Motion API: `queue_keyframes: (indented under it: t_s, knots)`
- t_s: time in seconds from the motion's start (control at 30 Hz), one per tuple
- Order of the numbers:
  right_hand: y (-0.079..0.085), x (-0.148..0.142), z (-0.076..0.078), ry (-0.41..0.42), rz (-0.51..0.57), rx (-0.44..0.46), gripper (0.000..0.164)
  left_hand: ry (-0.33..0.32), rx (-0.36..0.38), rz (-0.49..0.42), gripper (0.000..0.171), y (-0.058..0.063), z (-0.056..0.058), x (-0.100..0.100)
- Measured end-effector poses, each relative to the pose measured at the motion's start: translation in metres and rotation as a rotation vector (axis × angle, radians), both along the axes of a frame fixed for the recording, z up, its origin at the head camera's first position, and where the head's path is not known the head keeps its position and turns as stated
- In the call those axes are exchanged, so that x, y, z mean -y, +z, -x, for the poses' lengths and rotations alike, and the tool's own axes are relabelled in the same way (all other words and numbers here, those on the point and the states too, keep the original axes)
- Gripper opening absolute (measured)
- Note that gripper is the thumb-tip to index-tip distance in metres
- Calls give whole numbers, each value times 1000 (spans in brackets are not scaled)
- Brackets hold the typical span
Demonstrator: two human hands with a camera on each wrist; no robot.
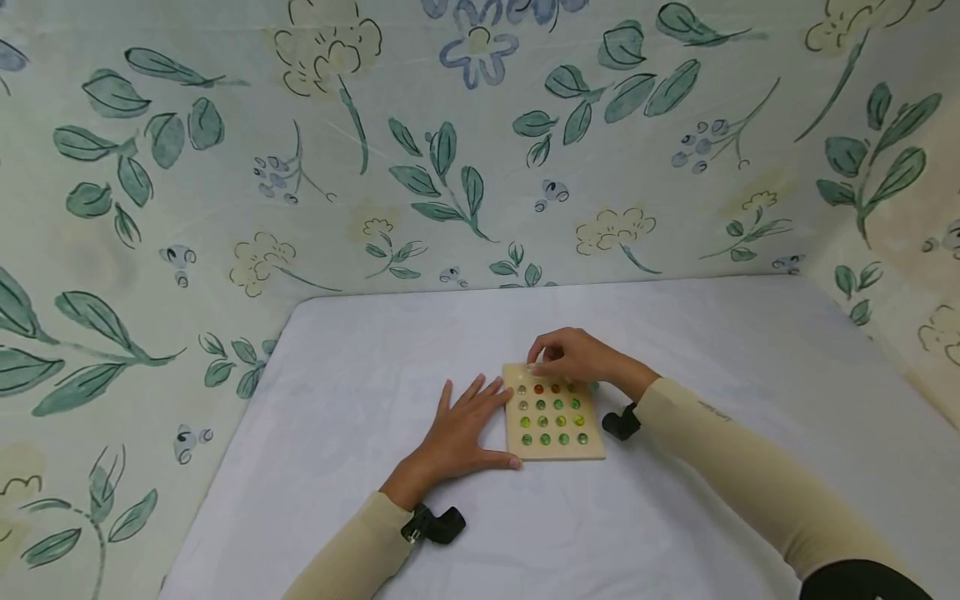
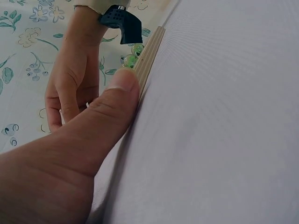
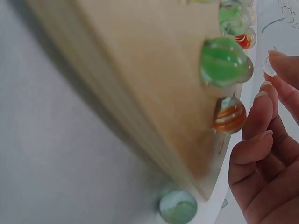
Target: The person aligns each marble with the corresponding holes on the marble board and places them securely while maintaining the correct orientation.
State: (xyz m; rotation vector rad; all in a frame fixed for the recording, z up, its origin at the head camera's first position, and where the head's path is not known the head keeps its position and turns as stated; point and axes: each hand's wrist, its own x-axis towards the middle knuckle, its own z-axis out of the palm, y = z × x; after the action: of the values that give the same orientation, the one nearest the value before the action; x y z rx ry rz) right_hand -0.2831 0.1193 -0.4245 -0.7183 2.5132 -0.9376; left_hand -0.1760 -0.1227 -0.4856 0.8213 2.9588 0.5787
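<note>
A square wooden board [image 1: 555, 452] lies on the white-covered table, with several rows of glass marbles seated in it: green, yellow-green, orange-red and clear. My left hand [image 1: 467, 429] rests at the board's left side, fingers spread and straight, the thumb touching its near left corner. Over the far left part of the board, my right hand [image 1: 576, 354] pinches a clear marble [image 3: 269, 67] between thumb and index finger. Close to that hand in the right wrist view are a green marble [image 3: 223, 62] and an orange-striped marble [image 3: 230, 115] on the board.
A loose pale green marble [image 3: 178, 206] lies on the cloth against the board's right side. White cloth [image 1: 360, 383] covers the table. Behind the far edge hangs a floral-patterned sheet [image 1: 465, 208], which also spreads to both sides.
</note>
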Motion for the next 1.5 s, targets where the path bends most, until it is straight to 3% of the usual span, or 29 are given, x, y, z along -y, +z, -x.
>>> queue_keyframes:
  t_s: [0.47, 0.83, 1.5]
  knots:
    - [-2, 9, 4, 70, -26, 1, 10, -9, -2, -4, 105, 3, -1, 0]
    - [-3, 11, 5, 78, -33, 51, 11, -11, 0, -7, 104, 1, -2, 1]
    - [3, 15, 1, 56, -80, 63, 13, -11, 3, -8, 105, 3, -1, 0]
